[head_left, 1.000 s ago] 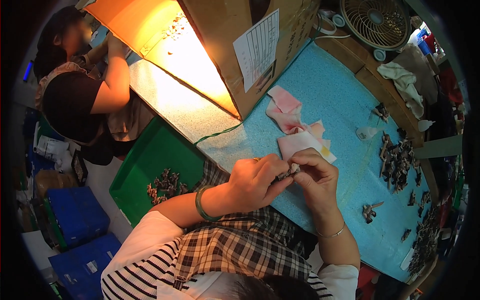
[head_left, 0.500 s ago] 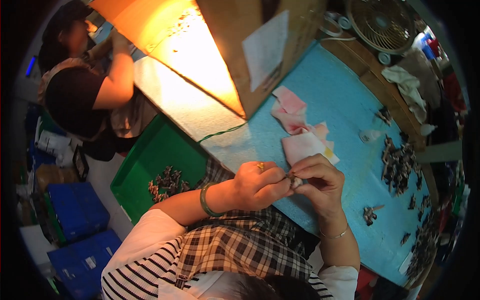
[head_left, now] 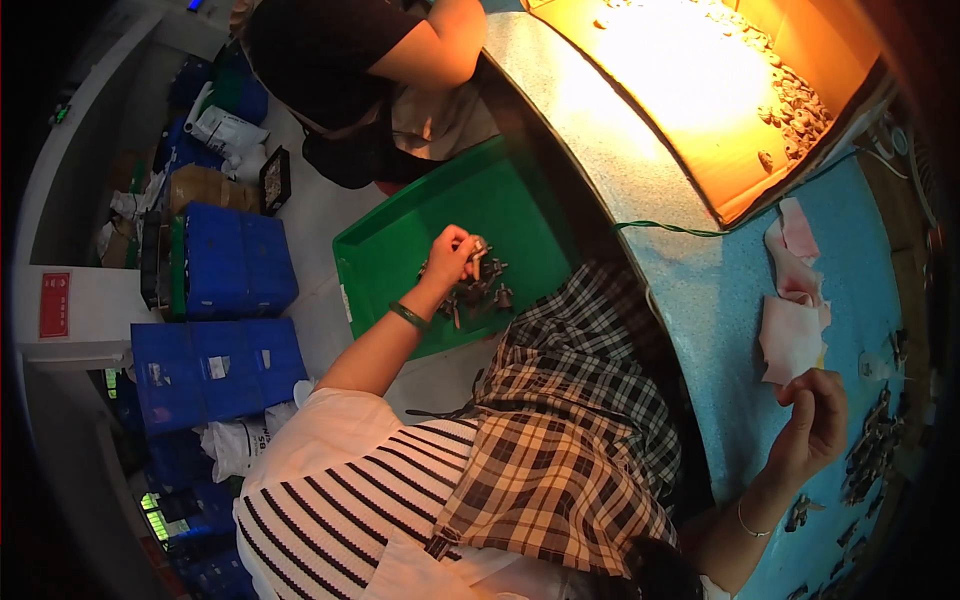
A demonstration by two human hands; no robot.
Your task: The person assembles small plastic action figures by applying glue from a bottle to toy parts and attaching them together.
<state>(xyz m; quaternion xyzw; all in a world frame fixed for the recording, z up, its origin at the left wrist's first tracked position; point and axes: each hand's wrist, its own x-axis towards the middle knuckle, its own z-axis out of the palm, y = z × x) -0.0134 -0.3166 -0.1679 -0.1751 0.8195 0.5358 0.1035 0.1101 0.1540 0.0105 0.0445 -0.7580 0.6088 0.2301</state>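
My left hand (head_left: pixel 450 260), with a bangle on its wrist, is over the green tray (head_left: pixel 380 225). Its fingers are closed on a small brownish figurine-like piece (head_left: pixel 481 248); the exact kind is unclear. Below it in the tray lie several similar dark pieces (head_left: pixel 503 297). Off to the right, my right hand (head_left: pixel 818 425) is above the blue tabletop (head_left: pixel 730 350), beside a pink and white cloth (head_left: pixel 795 335). Its thumb and index finger are pinched together, and whatever may be between them cannot be made out.
A lamp-lit cardboard box (head_left: pixel 690 140) holding many small pieces stands on the table. More dark pieces (head_left: pixel 870 450) lie along the right. A co-worker's arm (head_left: pixel 440 45) is at the top. Blue crates (head_left: pixel 215 370) are stacked at left.
My hands, earlier together at a small piece over the table edge, have parted. The left hand has moved left over the green tray; the right stays by the table. The view has swung left.
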